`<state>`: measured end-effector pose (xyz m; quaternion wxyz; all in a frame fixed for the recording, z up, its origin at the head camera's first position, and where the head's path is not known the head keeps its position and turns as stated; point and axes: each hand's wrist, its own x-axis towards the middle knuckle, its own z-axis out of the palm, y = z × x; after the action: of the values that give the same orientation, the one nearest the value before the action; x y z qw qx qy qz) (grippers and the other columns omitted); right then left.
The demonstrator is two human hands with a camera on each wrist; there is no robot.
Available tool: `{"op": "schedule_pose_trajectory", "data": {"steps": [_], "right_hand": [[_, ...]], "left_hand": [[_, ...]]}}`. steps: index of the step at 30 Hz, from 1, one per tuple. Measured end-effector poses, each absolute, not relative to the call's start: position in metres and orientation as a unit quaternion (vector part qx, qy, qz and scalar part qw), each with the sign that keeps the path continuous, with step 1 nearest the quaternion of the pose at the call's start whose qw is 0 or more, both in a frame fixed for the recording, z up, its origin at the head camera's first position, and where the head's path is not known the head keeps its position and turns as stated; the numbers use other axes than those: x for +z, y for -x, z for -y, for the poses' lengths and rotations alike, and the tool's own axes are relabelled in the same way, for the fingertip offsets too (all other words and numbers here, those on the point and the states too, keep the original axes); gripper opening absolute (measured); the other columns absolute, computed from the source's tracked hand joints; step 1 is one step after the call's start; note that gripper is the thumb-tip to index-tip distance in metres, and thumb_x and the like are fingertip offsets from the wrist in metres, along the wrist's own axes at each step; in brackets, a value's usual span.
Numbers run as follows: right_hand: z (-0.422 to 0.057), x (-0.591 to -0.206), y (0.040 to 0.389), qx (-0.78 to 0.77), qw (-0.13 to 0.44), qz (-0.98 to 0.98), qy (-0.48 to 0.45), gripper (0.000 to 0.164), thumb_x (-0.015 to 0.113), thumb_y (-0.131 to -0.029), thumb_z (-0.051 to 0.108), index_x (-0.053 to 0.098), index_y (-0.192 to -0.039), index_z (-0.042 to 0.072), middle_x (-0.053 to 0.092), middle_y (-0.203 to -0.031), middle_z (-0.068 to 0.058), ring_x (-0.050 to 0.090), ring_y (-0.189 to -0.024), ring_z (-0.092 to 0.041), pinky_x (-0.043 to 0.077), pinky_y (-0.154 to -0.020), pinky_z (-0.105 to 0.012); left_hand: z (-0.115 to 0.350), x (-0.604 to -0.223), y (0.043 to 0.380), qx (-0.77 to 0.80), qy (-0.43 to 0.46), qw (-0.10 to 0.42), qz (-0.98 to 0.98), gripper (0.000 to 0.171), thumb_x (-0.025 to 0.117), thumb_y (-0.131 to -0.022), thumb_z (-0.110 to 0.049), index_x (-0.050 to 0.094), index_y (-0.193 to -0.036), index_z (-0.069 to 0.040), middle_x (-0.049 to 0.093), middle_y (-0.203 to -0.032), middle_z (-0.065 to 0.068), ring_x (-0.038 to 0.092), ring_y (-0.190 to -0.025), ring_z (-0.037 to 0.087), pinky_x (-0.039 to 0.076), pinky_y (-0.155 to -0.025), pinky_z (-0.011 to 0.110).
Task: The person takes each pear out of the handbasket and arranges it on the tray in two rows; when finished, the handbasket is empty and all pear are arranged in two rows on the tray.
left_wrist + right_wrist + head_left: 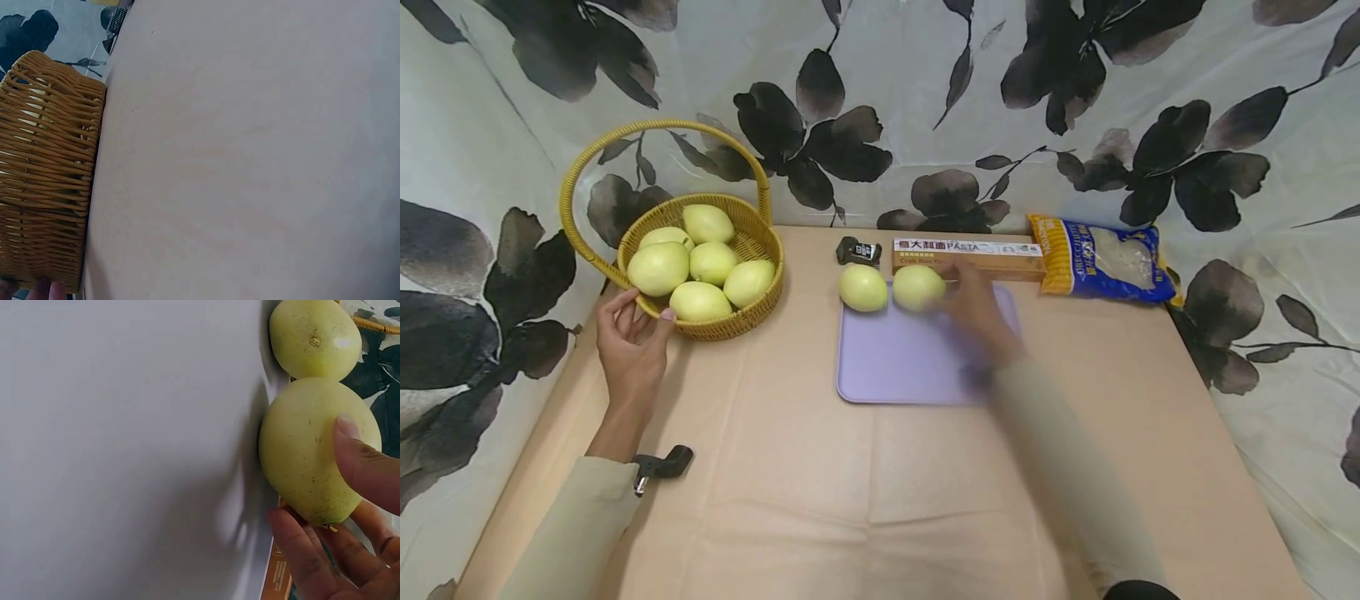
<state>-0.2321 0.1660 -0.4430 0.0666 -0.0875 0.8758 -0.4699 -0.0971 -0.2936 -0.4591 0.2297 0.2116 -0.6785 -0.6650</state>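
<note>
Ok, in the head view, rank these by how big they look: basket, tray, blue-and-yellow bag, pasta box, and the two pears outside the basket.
1. Wicker basket, handle included
2. Purple tray
3. Blue-and-yellow bag
4. Pasta box
5. Left pear and right pear: too alike to rank

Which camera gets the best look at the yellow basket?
The head view: it shows the basket with its handle and fruit inside. The left wrist view shows only part of its woven side; the right wrist view, just a sliver at upper right.
</note>
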Motion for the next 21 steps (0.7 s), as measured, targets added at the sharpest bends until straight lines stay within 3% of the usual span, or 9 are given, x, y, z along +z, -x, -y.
{"op": "schedule_pose_trajectory", "data": {"steps": [5, 11, 21], "right_hand": [[-0.16, -0.446, 0.236, -0.471, 0.049, -0.876, 0.094, 0.055, 0.089, -0.085, 0.006, 0.059, -0.131, 0.006, 0.067, -0.137, -0.014, 0.066, -0.12, -0.031, 0.056, -0.106, -0.047], [-0.155, -0.447, 0.24, -0.461, 0.034, -0.881, 0.104, 0.057, 0.091, -0.081, 0.003, 0.06, -0.129, 0.004, 0.068, -0.135, -0.015, 0.064, -0.128, -0.034, 0.051, -0.112, -0.049], [-0.165, -0.449, 0.237, -0.469, 0.049, -0.878, 0.079, 0.066, 0.094, -0.083, 0.019, 0.057, -0.136, 0.013, 0.066, -0.142, -0.008, 0.061, -0.131, -0.029, 0.051, -0.112, -0.05]], "left_hand": [[0.294, -0.461, 0.097, -0.671, -0.206, 0.235, 0.672, 0.062, 0.076, -0.097, -0.009, 0.046, -0.15, -0.02, 0.042, -0.17, 0.001, 0.048, -0.15, 0.024, 0.045, -0.117, 0.02], [0.294, -0.461, 0.097, -0.666, -0.209, 0.236, 0.676, 0.063, 0.076, -0.097, -0.01, 0.046, -0.151, -0.02, 0.042, -0.17, 0.002, 0.048, -0.15, 0.024, 0.044, -0.12, 0.024], [0.293, -0.46, 0.097, -0.664, -0.211, 0.232, 0.679, 0.063, 0.076, -0.096, -0.01, 0.045, -0.151, -0.02, 0.042, -0.17, 0.001, 0.048, -0.149, 0.024, 0.049, -0.104, 0.01]]}}
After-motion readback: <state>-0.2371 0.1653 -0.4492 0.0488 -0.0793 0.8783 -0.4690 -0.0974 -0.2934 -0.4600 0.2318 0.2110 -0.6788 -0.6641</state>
